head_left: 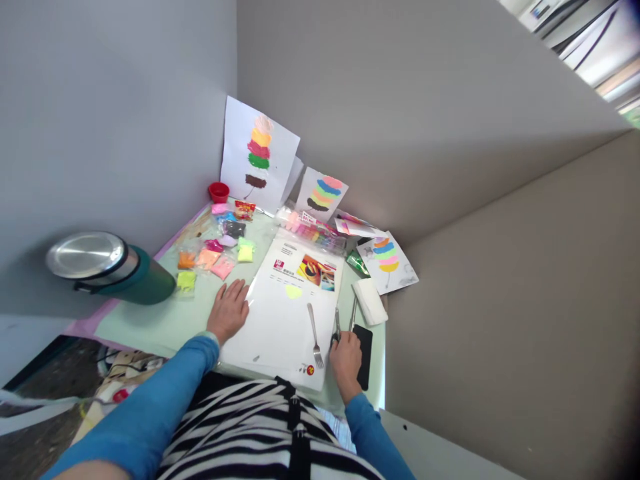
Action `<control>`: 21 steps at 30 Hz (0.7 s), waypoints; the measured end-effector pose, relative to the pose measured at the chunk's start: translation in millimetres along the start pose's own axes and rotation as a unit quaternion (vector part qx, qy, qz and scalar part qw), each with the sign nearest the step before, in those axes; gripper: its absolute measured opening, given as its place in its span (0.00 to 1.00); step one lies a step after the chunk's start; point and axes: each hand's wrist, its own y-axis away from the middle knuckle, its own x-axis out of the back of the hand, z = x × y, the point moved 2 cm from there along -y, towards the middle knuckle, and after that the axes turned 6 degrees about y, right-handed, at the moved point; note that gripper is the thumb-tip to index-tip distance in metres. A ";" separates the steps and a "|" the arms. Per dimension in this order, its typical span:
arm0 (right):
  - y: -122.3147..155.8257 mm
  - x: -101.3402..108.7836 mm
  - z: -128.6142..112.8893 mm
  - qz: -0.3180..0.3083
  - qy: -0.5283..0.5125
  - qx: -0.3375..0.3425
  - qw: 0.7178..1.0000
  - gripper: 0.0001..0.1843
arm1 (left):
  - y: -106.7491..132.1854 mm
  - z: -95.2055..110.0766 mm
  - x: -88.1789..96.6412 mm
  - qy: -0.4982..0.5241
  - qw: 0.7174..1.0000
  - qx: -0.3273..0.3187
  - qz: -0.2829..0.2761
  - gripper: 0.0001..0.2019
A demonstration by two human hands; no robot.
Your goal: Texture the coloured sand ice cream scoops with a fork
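My left hand (229, 312) lies flat at the left edge of a white printed sheet (285, 333), fingers stretched out and holding nothing. At the sheet's right side my right hand (346, 360) is closed round the dark handles of a pair of scissors (337, 319), whose blades point away from me. A fork (314, 330) rests on the sheet, tines toward me. Higher up on the sheet is a flat pale-yellow patch (294, 291), perhaps clay. A black phone-like slab (364, 353) lies just right of my right hand, and a thin metal tool (353, 313) is beyond it.
A large green flask (145, 277) stands at the left. Several bags of coloured clay (207, 259) and a red cup (219, 192) are behind my left hand. Drawings (260, 153) lean on the back wall. Folded white tissue (370, 301) lies at the right, near a partition.
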 end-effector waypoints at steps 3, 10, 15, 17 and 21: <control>10.9 -2.2 -15.1 -0.011 -0.005 0.088 0.996 0.12 | -0.2 0.2 2.0 -0.004 1.000 0.001 -0.004 0.22; 22.7 -17.6 -38.0 -0.083 -0.036 0.049 0.995 0.11 | -3.9 1.9 5.9 -0.019 0.999 0.019 -0.034 0.20; 9.2 -16.2 -32.9 -0.103 -0.038 0.026 0.994 0.08 | -10.2 2.2 10.7 -0.004 0.996 0.049 -0.076 0.20; 4.8 -13.5 -26.5 -0.101 -0.040 0.008 0.994 0.09 | -12.4 1.0 15.2 0.009 0.995 0.044 -0.094 0.22; 3.7 -6.7 -14.3 -0.077 -0.037 -0.008 0.996 0.13 | -9.1 5.9 27.1 0.000 0.995 0.046 -0.084 0.21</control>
